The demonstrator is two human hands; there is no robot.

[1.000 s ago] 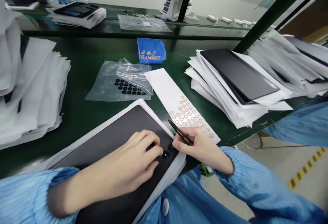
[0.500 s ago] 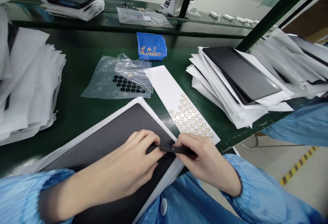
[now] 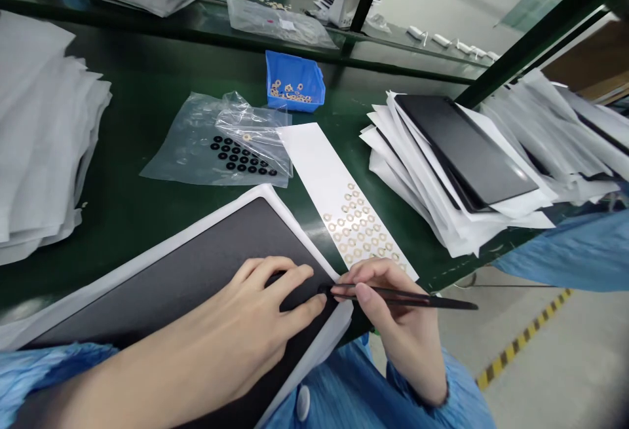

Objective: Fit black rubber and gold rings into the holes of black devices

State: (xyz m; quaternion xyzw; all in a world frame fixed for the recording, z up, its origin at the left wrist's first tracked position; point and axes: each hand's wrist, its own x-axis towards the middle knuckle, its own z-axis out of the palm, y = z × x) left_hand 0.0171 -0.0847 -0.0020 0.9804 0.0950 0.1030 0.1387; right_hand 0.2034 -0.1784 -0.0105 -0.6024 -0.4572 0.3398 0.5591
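The left hand (image 3: 268, 301) lay open and palm-down on a dark panel (image 3: 171, 272), fingers slightly curled and resting near the panel's right edge, gripping nothing. The panel sat in a white sleeve on the green bench (image 3: 122, 226), directly in front of the person and tilted across the bench's edge.

The right hand (image 3: 390, 324) was closed on black tweezers (image 3: 407, 298), pinching them between thumb and fingers. The tweezers lay almost level, with their tips at the panel's edge, just beside the left fingertips. Whether the tips held anything could not be determined.

A white strip (image 3: 309, 160) bearing rows of tan rings (image 3: 356, 229) lay just beyond the right hand. To its left was a clear plastic bag (image 3: 196, 154) with black rings (image 3: 240, 160) inside. A blue bin (image 3: 295, 82) holding tan rings stood further up the bench. A stack of dark panels (image 3: 466, 147) interleaved with white sheets lay to the right, and a pile of white sheets (image 3: 39, 128) lay to the left.
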